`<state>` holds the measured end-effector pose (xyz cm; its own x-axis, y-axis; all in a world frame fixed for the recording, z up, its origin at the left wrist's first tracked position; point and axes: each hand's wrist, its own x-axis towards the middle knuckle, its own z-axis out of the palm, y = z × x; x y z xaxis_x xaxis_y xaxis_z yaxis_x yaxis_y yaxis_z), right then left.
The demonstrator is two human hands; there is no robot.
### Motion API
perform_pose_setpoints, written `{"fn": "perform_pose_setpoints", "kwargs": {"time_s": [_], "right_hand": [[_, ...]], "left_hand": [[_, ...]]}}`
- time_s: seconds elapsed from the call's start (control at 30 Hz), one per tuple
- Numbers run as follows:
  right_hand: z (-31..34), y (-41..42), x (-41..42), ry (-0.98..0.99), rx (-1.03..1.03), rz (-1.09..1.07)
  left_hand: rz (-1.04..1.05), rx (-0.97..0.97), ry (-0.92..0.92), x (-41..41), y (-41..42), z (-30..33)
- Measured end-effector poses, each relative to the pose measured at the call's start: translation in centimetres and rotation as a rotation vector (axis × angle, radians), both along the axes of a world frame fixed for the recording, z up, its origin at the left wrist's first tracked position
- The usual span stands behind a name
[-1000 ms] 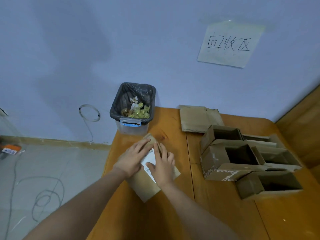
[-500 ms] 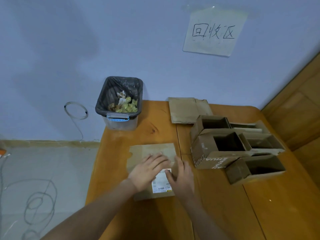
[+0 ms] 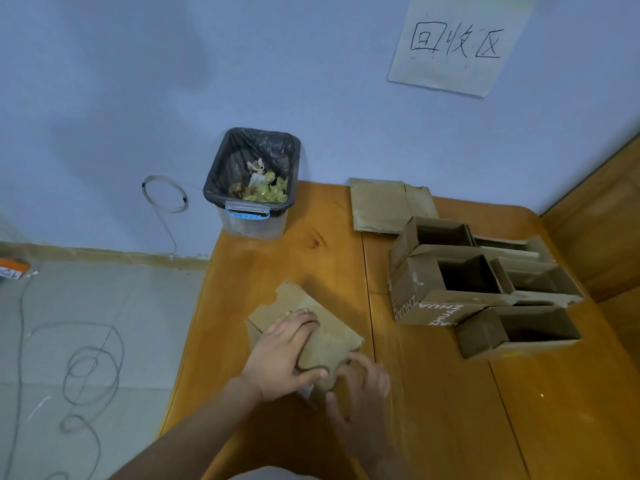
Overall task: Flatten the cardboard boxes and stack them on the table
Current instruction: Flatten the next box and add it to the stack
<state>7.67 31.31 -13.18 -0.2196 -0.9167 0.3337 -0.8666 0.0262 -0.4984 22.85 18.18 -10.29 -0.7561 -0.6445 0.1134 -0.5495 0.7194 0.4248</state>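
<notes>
A flattened brown cardboard box [image 3: 327,329] lies slantwise near the left front of the orange wooden table [image 3: 273,268]. My left hand [image 3: 282,356] rests on top of it, fingers spread across the cardboard and thumb pointing right. My right hand [image 3: 362,389], blurred, curls its fingers round the box's near right corner. A white label peeks out under the box's near edge. Another flattened cardboard [image 3: 384,206] lies flat at the table's back edge. Several open upright boxes [image 3: 453,275] stand grouped on the right half.
A clear bin with a black liner [image 3: 254,181] and scraps inside stands at the table's back left corner. A handwritten paper sign [image 3: 453,43] hangs on the wall. Wooden panelling [image 3: 606,220] borders the table on the right. Cables [image 3: 90,368] lie coiled on the floor at left.
The flattened box has been turned and now lies slantwise with its label side down. My right hand moved from flat on top to the box's near right corner.
</notes>
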Motion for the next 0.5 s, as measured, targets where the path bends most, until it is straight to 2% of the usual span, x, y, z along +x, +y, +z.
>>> {"fn": "perform_pose_setpoints", "kwargs": {"time_s": [0.17, 0.33, 0.5], "right_hand": [[1.3, -1.7, -1.5, -0.021, 0.004, 0.059], [3.4, -4.8, -3.9, 0.131, 0.212, 0.329], [4.4, -6.1, -4.9, 0.223, 0.284, 0.486]], "left_hand": [[-0.015, -0.008, -0.095, -0.1, 0.4, -0.2], [-0.059, 0.032, -0.164, -0.1, 0.0, -0.3], [-0.044, 0.015, -0.18, 0.1, 0.6, -0.7]]}}
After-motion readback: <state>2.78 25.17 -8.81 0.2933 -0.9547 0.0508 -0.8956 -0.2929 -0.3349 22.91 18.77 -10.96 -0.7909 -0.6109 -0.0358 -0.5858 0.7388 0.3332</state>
